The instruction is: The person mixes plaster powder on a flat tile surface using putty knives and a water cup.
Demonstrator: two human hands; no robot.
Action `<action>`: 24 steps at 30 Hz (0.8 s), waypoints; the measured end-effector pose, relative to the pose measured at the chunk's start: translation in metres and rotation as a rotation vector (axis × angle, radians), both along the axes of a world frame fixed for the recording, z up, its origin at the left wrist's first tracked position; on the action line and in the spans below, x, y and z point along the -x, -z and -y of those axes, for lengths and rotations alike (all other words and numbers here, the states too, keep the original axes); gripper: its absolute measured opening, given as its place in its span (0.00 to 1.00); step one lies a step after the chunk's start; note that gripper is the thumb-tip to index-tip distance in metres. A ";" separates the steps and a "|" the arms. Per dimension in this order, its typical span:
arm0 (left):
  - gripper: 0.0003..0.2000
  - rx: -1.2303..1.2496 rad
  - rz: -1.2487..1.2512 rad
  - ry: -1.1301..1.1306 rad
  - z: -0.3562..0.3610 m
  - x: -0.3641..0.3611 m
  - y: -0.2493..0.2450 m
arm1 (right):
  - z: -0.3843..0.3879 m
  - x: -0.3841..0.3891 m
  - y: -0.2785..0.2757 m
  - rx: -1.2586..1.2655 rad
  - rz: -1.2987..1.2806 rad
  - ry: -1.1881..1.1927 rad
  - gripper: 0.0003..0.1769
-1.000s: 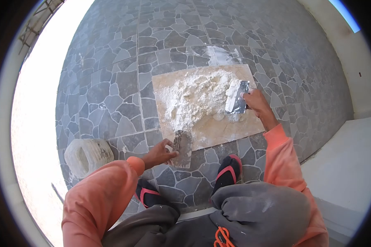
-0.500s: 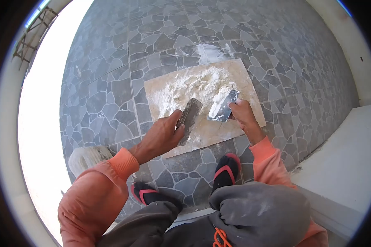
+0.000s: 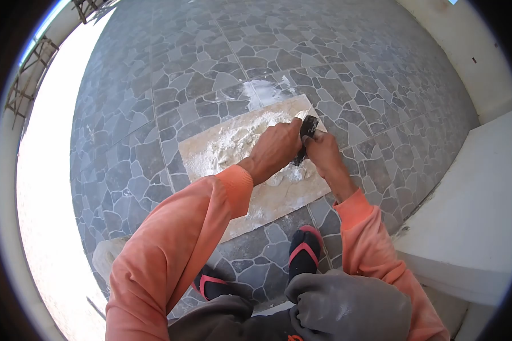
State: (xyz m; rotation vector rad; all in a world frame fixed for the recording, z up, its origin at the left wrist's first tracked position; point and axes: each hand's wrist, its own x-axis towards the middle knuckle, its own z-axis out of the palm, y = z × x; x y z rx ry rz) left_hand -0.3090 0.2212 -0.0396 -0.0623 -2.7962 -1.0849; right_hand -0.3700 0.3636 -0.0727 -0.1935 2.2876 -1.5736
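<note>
My left hand (image 3: 274,146) is closed around a dark, powder-marked putty knife (image 3: 308,128), held steeply tilted at the right side of the board. Right up against it, my right hand (image 3: 324,152) is closed too. Its own putty knife, seen plainly in the earlier view, is now mostly hidden behind the dark blade and the fingers. Below both hands lies a heap of white, crumbly powder paste (image 3: 227,145), spread over a beige flat board (image 3: 279,202). My left forearm covers part of the board.
Grey stone-patterned tiles (image 3: 193,85) surround the board, with a white smear (image 3: 263,92) just beyond it. A pale rounded object (image 3: 105,256) sits at left, partly behind my sleeve. My feet in red-strapped sandals (image 3: 305,253) are close to the board; a white ledge (image 3: 466,210) runs along the right.
My left hand has moved right and up across the board, bringing its putty knife against the one in my right hand. The view has shifted slightly, so the board appears further left.
</note>
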 end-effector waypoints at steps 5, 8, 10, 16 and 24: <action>0.09 -0.001 0.002 -0.025 0.007 0.005 0.017 | 0.005 -0.009 0.008 -0.129 -0.107 -0.075 0.11; 0.09 0.001 0.030 -0.044 0.006 0.004 0.021 | 0.000 -0.012 0.024 -0.113 -0.106 -0.089 0.11; 0.08 0.013 0.046 -0.051 0.003 0.007 0.024 | -0.007 -0.015 0.023 -0.088 -0.109 -0.080 0.11; 0.09 0.085 0.067 -0.097 0.019 0.008 0.029 | -0.027 -0.017 -0.012 -0.127 -0.132 -0.067 0.13; 0.11 -0.025 0.019 -0.073 0.006 -0.012 0.005 | -0.019 0.013 0.010 -0.326 -0.237 0.049 0.15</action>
